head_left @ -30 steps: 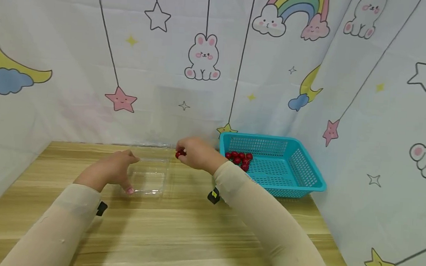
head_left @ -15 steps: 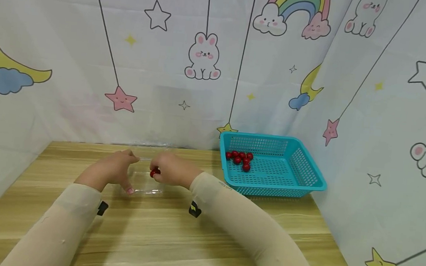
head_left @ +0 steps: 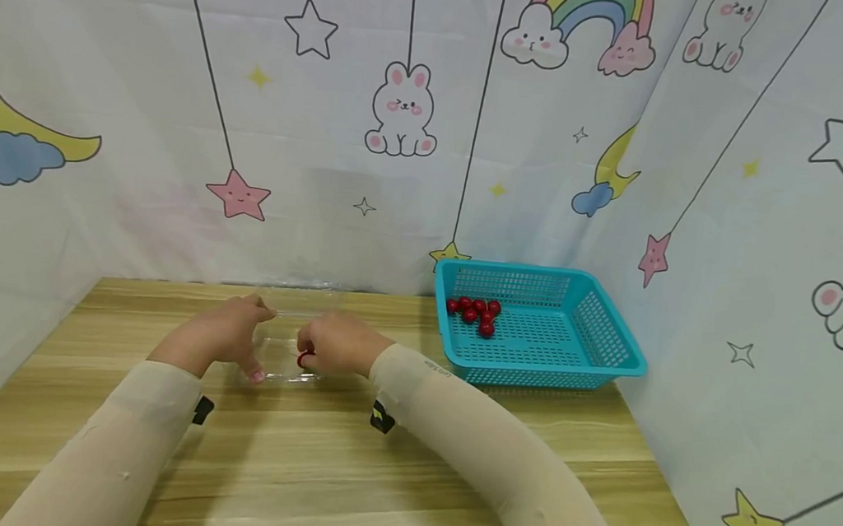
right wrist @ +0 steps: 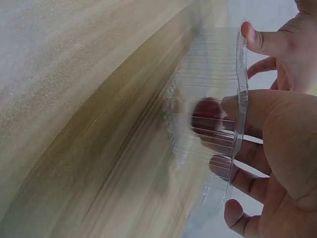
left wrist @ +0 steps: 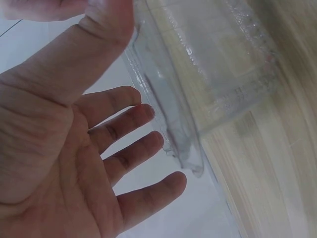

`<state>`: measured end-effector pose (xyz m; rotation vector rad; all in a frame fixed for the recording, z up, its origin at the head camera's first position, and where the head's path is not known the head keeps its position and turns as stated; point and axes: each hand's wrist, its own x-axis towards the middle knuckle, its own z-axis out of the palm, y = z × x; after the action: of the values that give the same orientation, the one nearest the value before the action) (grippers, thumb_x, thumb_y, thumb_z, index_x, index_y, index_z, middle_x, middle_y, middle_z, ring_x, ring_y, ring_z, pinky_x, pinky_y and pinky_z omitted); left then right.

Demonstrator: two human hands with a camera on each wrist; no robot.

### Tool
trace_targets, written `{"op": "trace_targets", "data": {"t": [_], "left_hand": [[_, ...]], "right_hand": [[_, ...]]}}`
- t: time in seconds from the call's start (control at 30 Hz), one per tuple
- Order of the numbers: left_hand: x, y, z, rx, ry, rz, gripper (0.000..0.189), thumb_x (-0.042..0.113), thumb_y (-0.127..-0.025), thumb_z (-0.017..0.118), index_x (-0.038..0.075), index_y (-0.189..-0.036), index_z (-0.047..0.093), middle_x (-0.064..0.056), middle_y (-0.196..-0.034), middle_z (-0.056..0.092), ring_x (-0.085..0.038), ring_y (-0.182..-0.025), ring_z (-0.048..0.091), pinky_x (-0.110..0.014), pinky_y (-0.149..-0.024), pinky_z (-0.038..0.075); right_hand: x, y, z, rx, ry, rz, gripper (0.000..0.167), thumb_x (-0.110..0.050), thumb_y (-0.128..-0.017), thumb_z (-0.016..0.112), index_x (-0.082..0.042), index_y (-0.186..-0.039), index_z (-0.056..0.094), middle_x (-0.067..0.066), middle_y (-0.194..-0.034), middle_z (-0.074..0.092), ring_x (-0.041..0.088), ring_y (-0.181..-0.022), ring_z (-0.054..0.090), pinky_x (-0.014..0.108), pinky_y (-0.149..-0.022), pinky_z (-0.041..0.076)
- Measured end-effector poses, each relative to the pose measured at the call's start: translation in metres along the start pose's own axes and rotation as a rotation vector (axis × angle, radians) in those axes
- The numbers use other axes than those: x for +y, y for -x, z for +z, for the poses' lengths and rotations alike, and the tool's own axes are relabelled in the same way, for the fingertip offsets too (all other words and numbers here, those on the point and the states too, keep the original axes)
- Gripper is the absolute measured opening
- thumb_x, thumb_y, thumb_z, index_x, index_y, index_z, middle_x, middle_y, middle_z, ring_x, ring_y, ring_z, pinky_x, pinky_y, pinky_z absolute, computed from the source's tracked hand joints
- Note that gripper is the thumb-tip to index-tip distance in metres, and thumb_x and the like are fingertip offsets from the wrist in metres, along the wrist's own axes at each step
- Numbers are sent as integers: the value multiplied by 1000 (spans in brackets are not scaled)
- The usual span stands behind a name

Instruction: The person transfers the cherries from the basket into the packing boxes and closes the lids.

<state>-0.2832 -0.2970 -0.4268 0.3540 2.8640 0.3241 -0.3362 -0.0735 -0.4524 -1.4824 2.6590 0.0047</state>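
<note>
A clear plastic box (head_left: 287, 360) stands on the table, its rim and ribbed wall plainer in the right wrist view. At its left side my left hand (head_left: 226, 334) holds the rim, thumb (right wrist: 257, 40) against the edge and the other fingers (left wrist: 133, 153) spread alongside. My right hand (head_left: 341, 343) reaches down into the box and pinches a dark red cherry (right wrist: 207, 116), which shows through the clear wall. From the head view the fingers hide most of that cherry.
A blue perforated basket (head_left: 568, 378) stands to the right at the back, with several red cherries (head_left: 470, 315) at its left end. Behind the wooden table (head_left: 316, 469) hangs a white printed curtain (head_left: 319, 238). A transparent lid (head_left: 307, 297) stands behind the box.
My right hand has carried the cherry left from beside the basket and lowered it into the clear box. My left hand stays at the box's left side.
</note>
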Motion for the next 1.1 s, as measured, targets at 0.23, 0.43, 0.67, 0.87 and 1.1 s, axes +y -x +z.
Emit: {"op": "trace_targets", "data": {"t": [0.23, 0.43, 0.67, 0.87, 1.1], "left_hand": [[1, -1, -1, -18, 6, -27, 122, 40, -65, 111, -7, -163, 55, -35, -162, 53, -61, -145, 55, -75, -114, 55], [1, 0, -1, -17, 22, -38, 122, 40, -65, 111, -7, -163, 55, -35, -162, 54, -61, -145, 56, -76, -115, 53], [1, 1, 0, -2, 24, -25, 120, 37, -65, 112, -7, -162, 56, -35, -161, 54, -62, -146, 54, -77, -117, 51], [1, 2, 1, 4, 20, -19, 121, 37, -64, 112, -8, -162, 56, -35, -160, 55, -61, -145, 55, -76, -116, 52], [2, 2, 1, 2, 24, -41, 120, 37, -65, 112, -6, -162, 56, -34, -161, 55, -60, -144, 57, -77, -116, 52]], "right_hand": [[2, 7, -10, -45, -94, 36, 31, -31, -114, 68, -19, -140, 79, -6, -139, 80, 15, -130, 76, 32, -111, 61], [14, 26, -33, -18, -173, 67, 33, -28, -117, 65, -14, -146, 76, 1, -149, 77, 21, -139, 72, 35, -116, 60], [42, 62, -60, 37, -219, 169, 35, -31, -118, 65, -15, -148, 76, 2, -151, 76, 22, -137, 74, 41, -115, 62], [81, 92, -79, 87, -277, 305, 33, -35, -118, 65, -18, -144, 76, 3, -148, 76, 24, -133, 74, 47, -110, 64], [144, 114, -93, 98, -360, 471, 36, -31, -116, 67, -11, -145, 73, 11, -150, 73, 32, -134, 73, 52, -114, 62]]}}
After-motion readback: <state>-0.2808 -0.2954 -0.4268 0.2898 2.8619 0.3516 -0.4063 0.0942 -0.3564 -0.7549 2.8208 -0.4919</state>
